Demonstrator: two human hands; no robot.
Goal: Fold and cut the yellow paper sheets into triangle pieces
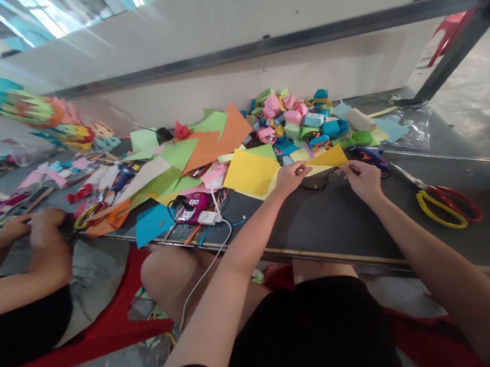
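Observation:
A small yellow paper sheet [329, 157] is held between both hands just above the dark table [337, 217]. My left hand [290, 176] pinches its left edge with fingers closed. My right hand [362, 178] pinches its right corner, fingers closed too. A larger yellow sheet [249, 172] lies flat just left of my left hand. Behind the held paper sits a heap of folded coloured paper shapes [299, 120].
Scissors with red and yellow handles [445, 201] lie at the right. A blue glue gun [369, 155] rests behind my right hand. Loose coloured sheets [186, 153], a pink device [192, 205] and a white cable [210, 259] lie left. Another person's hands [37, 227] work at far left.

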